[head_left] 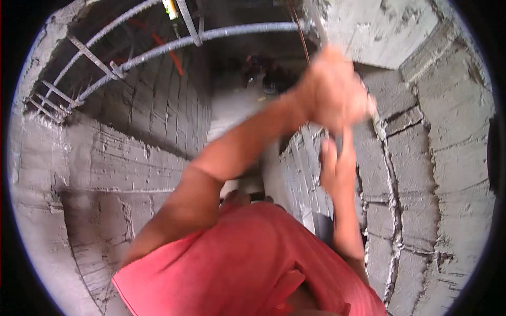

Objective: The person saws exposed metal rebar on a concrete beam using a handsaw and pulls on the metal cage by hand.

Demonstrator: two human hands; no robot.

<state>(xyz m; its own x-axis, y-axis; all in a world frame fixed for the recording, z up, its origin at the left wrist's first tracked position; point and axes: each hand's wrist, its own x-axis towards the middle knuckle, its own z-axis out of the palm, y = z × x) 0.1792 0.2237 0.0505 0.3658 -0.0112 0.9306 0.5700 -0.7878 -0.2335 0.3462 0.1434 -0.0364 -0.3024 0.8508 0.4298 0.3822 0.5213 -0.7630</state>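
My left hand (pixel 337 89), smeared by motion, is closed in a fist in front of the right wall. A thin pale bar (pixel 318 23) runs up from it; whether the fist holds this bar is unclear. Just below the fist, my right hand (pixel 338 166) points its fingers upward. Something narrow and dark shows between those fingers, too small to name. Beside both hands is the rough grey block wall (pixel 414 174), with ridges of mortar along its joints.
Curved steel reinforcing bars (pixel 158 50) cross the upper left over a dark recess. An orange-red strip (pixel 168 54) hangs near them. A rough concrete face (pixel 377 31) juts in at the upper right. Grey walls (pixel 126 163) rise on the left.
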